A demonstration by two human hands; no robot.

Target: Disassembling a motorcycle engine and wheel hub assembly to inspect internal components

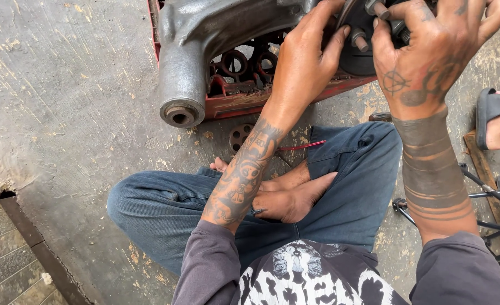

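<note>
I sit cross-legged on a concrete floor in blue jeans, bare feet tucked in. A large grey cast-metal suspension part (205, 39) with a round bushing end lies across a red metal tray (244, 101). At its right end is a dark wheel hub (358, 53) with protruding studs. My left hand (306, 56) grips the hub's left edge, thumb against its face. My right hand (430, 48) is curled over the studs on the hub's right side, fingers bent around them.
A small round perforated metal disc (240, 135) and a thin red stick (302, 147) lie on the floor by my knees. Another person's foot in a black sandal (495, 121) is at the right. Black metal rods (487, 195) lie near my right knee. Tiled ground (4, 248) is lower left.
</note>
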